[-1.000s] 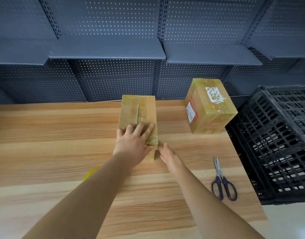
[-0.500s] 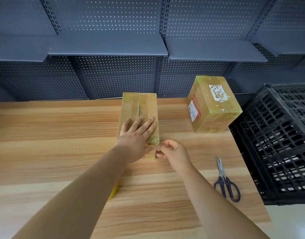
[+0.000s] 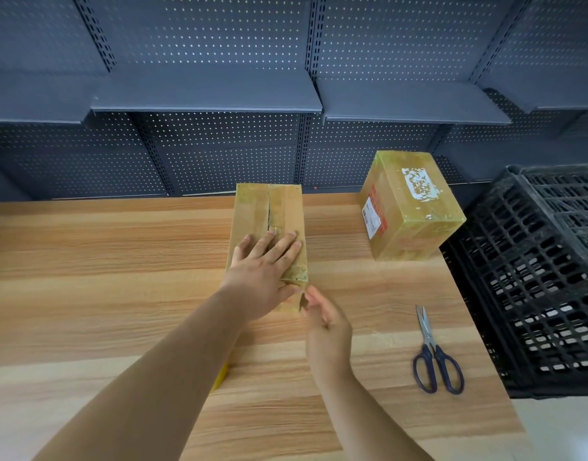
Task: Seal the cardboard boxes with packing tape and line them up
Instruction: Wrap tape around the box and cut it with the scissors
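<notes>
I press my left hand [image 3: 262, 274] flat on the box [image 3: 286, 207], likely light and stiff; my right hand [image 3: 326, 324] pinches flimsy tape [image 3: 302, 301] at its corner.

A light wooden table with a striped grain [image 3: 86, 261] is filling the lower two thirds of the frame. A pair of steel scissors with dark blue handles [image 3: 434, 351] is lying flat on it at the lower right, blades closed and pointing toward the top of the frame (handles nearest the camera). A black plastic lattice crate [image 3: 535, 277] is standing just beside the table's right edge. Dark grey perforated metal shelving [image 3: 203, 34] is spanning the upper half, its flat shelves [image 3: 206, 94] jutting forward. A pale floor [image 3: 565, 427] is showing in the lower right corner.
</notes>
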Demonstrator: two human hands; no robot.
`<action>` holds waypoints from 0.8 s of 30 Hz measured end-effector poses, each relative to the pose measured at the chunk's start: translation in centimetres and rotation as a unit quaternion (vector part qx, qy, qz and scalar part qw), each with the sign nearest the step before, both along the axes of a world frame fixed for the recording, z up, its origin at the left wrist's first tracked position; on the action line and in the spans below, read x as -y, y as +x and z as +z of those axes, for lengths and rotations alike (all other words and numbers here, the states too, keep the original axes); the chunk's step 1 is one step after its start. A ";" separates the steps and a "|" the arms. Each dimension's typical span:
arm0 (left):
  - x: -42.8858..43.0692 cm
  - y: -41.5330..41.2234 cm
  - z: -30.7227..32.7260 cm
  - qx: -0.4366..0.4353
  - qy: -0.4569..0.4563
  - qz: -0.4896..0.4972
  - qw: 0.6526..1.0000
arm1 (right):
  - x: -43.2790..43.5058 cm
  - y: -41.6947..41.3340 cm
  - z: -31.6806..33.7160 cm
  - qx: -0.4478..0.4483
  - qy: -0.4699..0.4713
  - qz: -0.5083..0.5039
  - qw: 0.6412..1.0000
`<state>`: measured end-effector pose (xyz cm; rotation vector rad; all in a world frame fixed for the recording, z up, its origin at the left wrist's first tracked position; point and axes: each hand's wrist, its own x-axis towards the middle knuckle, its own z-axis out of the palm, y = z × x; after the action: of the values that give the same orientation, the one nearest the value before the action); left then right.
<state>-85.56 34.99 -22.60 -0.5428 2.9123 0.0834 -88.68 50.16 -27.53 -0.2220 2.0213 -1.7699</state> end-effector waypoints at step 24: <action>0.4 -0.9 1.0 -0.063 0.069 0.073 0.993 | -0.2 -6.0 0.0 -0.110 0.119 0.226 0.961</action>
<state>-86.46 34.59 -21.60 -0.7499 2.9531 0.3467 -94.66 50.34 -27.49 -0.7659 2.0968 -1.2549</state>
